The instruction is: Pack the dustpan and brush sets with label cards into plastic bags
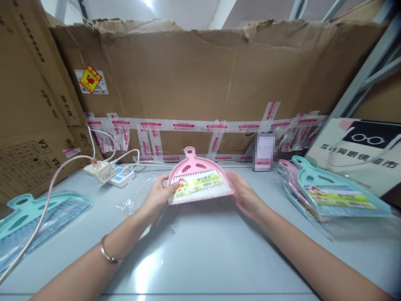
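Observation:
A pink dustpan set (pixel 196 166), a dustpan with a white-bristled brush and a yellow-green label card, is held up over the table with its handle pointing away from me. My left hand (pixel 158 194) grips its left edge, thumb on the front near the label. At the right edge, my right hand (pixel 242 192) is closed around the side, its fingers partly hidden behind the pan. Crumpled clear plastic (pixel 127 205) lies on the table beside my left hand.
Bagged teal and pink dustpan sets (pixel 332 179) are stacked at right, before a printed paper bag (pixel 360 146). Another teal set (pixel 46 209) lies left under a cable. A power strip (pixel 120 176), a phone (pixel 265 154) and a taped cardboard sheet (pixel 175 75) are at the back.

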### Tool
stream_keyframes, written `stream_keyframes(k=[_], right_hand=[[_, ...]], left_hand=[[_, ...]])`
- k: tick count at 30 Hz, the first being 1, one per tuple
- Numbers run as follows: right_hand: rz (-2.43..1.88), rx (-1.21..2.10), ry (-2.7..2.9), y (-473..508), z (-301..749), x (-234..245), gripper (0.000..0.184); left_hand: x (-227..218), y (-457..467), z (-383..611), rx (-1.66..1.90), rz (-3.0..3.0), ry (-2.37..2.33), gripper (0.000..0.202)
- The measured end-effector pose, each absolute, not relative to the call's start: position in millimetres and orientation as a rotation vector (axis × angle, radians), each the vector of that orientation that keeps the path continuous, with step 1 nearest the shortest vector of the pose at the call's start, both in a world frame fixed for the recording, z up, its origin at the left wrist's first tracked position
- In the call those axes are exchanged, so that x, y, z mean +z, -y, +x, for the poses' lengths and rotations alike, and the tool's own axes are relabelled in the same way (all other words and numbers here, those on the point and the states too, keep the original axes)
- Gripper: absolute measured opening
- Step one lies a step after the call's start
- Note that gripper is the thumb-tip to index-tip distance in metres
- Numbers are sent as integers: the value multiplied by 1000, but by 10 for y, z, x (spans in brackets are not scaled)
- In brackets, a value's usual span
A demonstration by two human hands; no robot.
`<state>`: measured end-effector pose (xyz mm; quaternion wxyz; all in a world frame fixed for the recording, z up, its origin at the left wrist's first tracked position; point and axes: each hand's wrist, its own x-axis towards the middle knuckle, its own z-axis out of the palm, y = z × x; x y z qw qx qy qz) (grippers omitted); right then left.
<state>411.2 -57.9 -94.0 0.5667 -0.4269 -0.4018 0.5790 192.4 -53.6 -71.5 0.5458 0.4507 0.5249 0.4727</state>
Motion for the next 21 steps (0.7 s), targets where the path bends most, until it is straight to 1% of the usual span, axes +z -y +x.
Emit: stream_keyframes(k=[2,4,9,11,13,15,17,19,21], right_hand=[[-782,1450,867,660,4004,-882,58],[-697,1521,812,735,3872,-861,53],[-847,1484,572,783,3671,-930,37],[-877,1446,498,747,3696,-950,30],[-880,1398,452,701,3771,-937,28],[-864,1333,433,664,3877,-886,28],[-844,1254,438,662,4001,-814,29],[-834,1172,465,714,4131,-748,32],[-850,1122,511,827,4256,-716,34]], left_hand=[[-738,548,1954,1229,1061,-1206,41],[-787,567,2007,1304,1087,-1170,41],[-880,618,2124,1287,1214,-1065,50],[-840,609,2072,1165,1352,-1080,53],[-754,582,1942,985,1610,-1177,51],[-663,558,1781,823,1920,-1376,50],[-613,564,1664,650,2186,-1625,55],[-622,607,1632,366,2359,-1827,56],[-667,666,1667,105,2477,-1922,50]])
